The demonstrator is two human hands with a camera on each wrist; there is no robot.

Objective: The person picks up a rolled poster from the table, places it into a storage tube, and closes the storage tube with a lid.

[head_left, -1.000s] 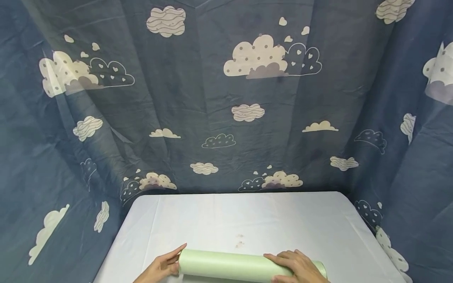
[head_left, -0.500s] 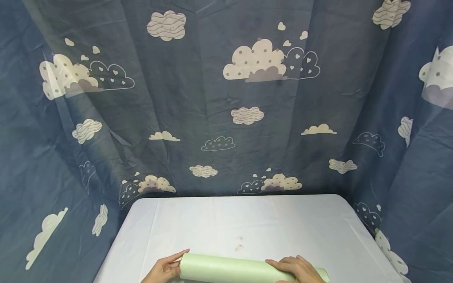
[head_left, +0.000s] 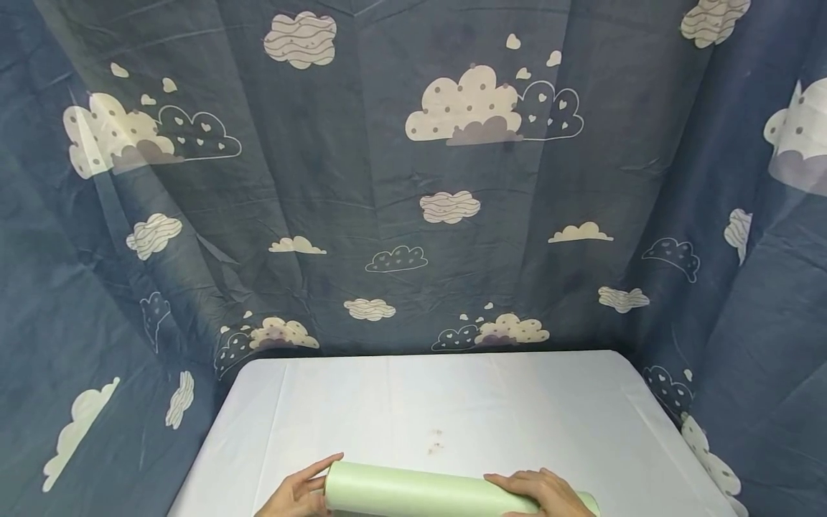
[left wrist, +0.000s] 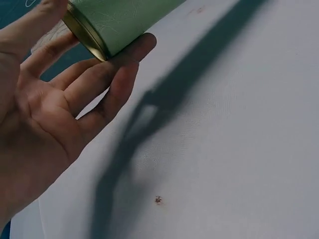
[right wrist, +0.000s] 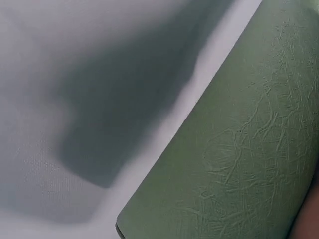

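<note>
Both hands hold a long light green tube [head_left: 413, 491] sideways at the bottom of the head view. My left hand [head_left: 298, 495] holds its left end between thumb and fingers. In the left wrist view that tube end [left wrist: 122, 25] has a gold-coloured rim, and some fingertips lie under it. My right hand [head_left: 545, 491] grips the tube from above near its right end. In the right wrist view the tube's surface [right wrist: 234, 144] looks finely creased, with only a sliver of hand at the lower right. The tube's shadow falls apart from it, so it appears raised above the table.
A white-covered table [head_left: 517, 402] lies below, with small brownish marks [head_left: 436, 441] near its middle. Dark blue cloud-patterned cloth [head_left: 394, 165] hangs behind the table and along both sides.
The tube and both hands sit slightly lower in the head view than one second ago, a little nearer the person. The hold looks the same, and the last half second shows hardly any movement.
</note>
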